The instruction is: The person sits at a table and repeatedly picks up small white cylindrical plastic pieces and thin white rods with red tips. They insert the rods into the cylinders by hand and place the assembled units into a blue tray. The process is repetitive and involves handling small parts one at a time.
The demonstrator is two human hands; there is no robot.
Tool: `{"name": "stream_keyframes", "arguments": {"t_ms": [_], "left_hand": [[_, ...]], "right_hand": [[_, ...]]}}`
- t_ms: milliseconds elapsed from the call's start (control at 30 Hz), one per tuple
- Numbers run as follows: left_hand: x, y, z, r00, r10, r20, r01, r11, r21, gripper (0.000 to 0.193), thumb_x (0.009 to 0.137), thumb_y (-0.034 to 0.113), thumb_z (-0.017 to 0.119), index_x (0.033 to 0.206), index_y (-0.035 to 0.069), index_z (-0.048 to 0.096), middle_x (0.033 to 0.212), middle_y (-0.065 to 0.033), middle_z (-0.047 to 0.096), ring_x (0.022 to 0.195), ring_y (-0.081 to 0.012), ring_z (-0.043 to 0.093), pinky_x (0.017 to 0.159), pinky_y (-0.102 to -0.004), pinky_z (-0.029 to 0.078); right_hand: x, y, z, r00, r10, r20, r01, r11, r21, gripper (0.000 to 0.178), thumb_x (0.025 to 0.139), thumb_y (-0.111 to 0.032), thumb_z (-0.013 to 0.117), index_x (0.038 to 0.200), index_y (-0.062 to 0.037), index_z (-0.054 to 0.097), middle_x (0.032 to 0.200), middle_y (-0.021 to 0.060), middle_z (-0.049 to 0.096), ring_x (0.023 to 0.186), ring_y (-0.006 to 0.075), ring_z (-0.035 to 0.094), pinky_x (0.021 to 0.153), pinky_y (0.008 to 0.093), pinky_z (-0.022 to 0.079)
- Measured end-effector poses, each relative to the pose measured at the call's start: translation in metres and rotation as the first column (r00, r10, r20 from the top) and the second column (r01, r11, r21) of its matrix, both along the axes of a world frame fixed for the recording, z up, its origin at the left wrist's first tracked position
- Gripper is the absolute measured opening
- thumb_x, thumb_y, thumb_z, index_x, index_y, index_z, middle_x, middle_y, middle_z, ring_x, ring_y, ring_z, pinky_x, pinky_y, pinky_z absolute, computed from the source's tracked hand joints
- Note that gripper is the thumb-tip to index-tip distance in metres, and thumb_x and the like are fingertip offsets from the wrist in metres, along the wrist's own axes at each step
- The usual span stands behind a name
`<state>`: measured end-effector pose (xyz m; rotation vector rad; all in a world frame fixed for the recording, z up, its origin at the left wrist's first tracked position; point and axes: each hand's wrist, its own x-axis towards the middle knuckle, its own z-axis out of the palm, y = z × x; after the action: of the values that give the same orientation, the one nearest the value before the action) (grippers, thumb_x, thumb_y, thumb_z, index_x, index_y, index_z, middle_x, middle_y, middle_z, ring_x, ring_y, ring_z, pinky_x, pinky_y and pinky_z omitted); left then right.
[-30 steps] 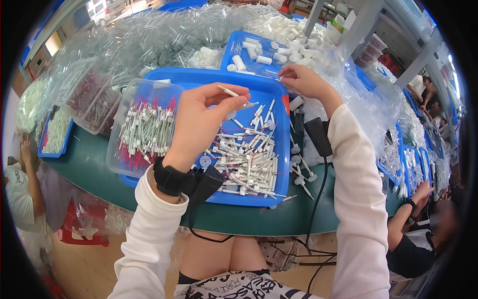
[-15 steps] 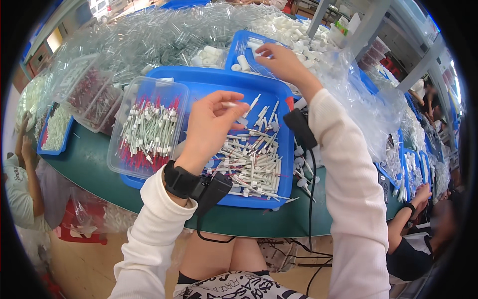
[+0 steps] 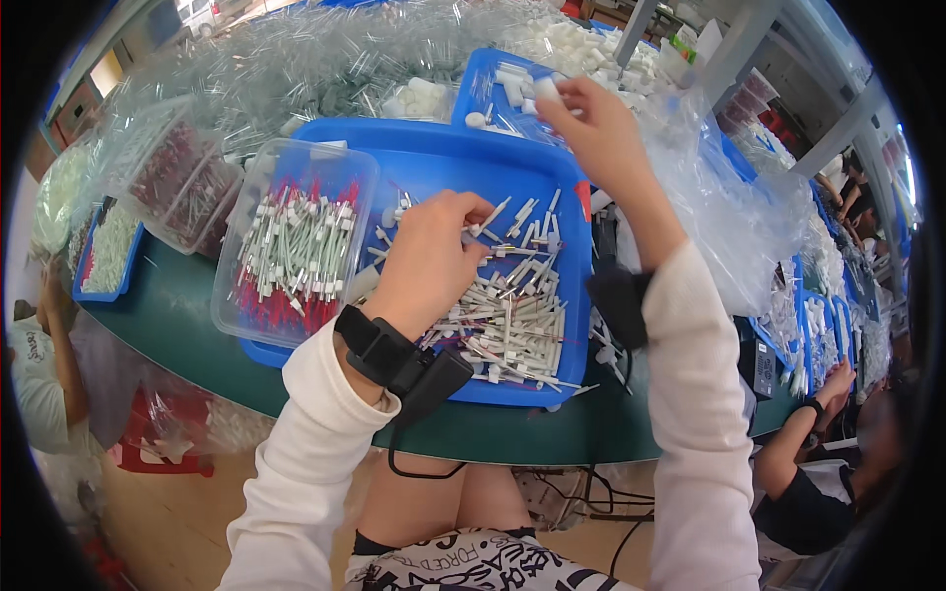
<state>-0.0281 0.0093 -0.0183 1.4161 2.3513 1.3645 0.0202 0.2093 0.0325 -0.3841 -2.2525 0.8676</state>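
Note:
My left hand [image 3: 431, 258] is low over the blue tray [image 3: 379, 156], its thumb and fingers closing on a thin white stick-like piece [image 3: 495, 214] at the edge of the pile. Many similar white sticks with small collars and thin red ends [image 3: 512, 325] lie loose in the tray. My right hand [image 3: 608, 138] is above the smaller blue tray [image 3: 477, 81], pinching a short white cylinder [image 3: 546, 90] between its fingertips. More white cylinders [image 3: 512, 94] lie in that small tray.
A clear plastic box [image 3: 226, 300] of white-and-red sticks sits at the tray's left side. Clear boxes [image 3: 168, 187] stand farther left. Behind are heaped clear tubes [image 3: 325, 74]; a plastic bag [image 3: 729, 227] lies at right. A cable runs by my right sleeve; co-workers sit at both sides.
My left hand has lowered to the stick pile and closed its fingers there. My right hand has lifted slightly and right, and a white cylinder now shows in its fingertips.

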Motion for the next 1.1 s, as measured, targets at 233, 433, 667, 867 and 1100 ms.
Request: {"name": "stream_keyframes", "arguments": {"t_ms": [233,433,667,867,1100], "left_hand": [[0.005,-0.001,0.011,1.000,-0.013,0.015,0.010,0.980,0.198,0.031,0.066,-0.005,0.068,0.096,0.003,0.063,0.091,-0.0094,0.061,0.079,-0.0196,0.063,0.063,-0.0254,0.055],[0.012,-0.003,0.020,0.991,-0.105,-0.080,0.118,0.975,0.186,0.028,0.064,-0.006,0.068,0.090,0.003,0.065,0.089,-0.0069,0.061,0.072,-0.0153,0.062,0.060,-0.0226,0.054],[0.015,-0.006,0.019,0.977,-0.156,-0.142,0.176,0.974,0.144,0.027,0.064,-0.005,0.070,0.089,0.005,0.066,0.085,-0.0060,0.061,0.072,-0.0161,0.062,0.062,-0.0242,0.053],[0.018,-0.005,0.022,0.967,-0.177,-0.185,0.221,0.941,0.255,0.032,0.065,-0.004,0.070,0.095,0.005,0.064,0.084,-0.0059,0.061,0.076,-0.0164,0.063,0.066,-0.0250,0.052],[0.024,-0.003,0.026,0.945,-0.252,0.208,0.147,0.896,0.418,0.028,0.068,-0.004,0.070,0.094,-0.002,0.058,0.088,-0.0097,0.062,0.082,-0.0143,0.062,0.074,-0.0253,0.051]], "right_hand": [[0.094,-0.051,-0.010,0.966,0.219,0.134,-0.176,0.945,-0.274,0.025,0.085,-0.016,0.059,0.104,0.0004,0.057,0.087,0.0053,0.063,0.076,0.0079,0.056,0.068,0.0215,0.044],[0.103,-0.056,-0.027,0.965,0.246,-0.085,-0.261,0.898,-0.354,0.026,0.081,-0.012,0.064,0.105,-0.0022,0.059,0.091,0.0037,0.064,0.081,0.0087,0.059,0.071,0.0220,0.045],[0.111,-0.051,-0.028,0.951,0.280,-0.127,-0.307,0.841,-0.446,0.025,0.080,-0.009,0.064,0.103,0.0000,0.058,0.093,0.0051,0.063,0.087,0.0107,0.059,0.077,0.0231,0.044],[0.118,-0.049,-0.027,0.922,0.387,0.019,-0.348,0.847,-0.402,0.024,0.079,-0.009,0.064,0.101,-0.0004,0.058,0.093,0.0059,0.063,0.085,0.0112,0.058,0.077,0.0242,0.044],[0.120,-0.061,-0.028,0.944,0.328,0.015,-0.307,0.897,-0.320,0.015,0.082,-0.014,0.061,0.091,-0.0022,0.060,0.083,0.0033,0.062,0.075,0.0070,0.055,0.067,0.0221,0.044]]}}
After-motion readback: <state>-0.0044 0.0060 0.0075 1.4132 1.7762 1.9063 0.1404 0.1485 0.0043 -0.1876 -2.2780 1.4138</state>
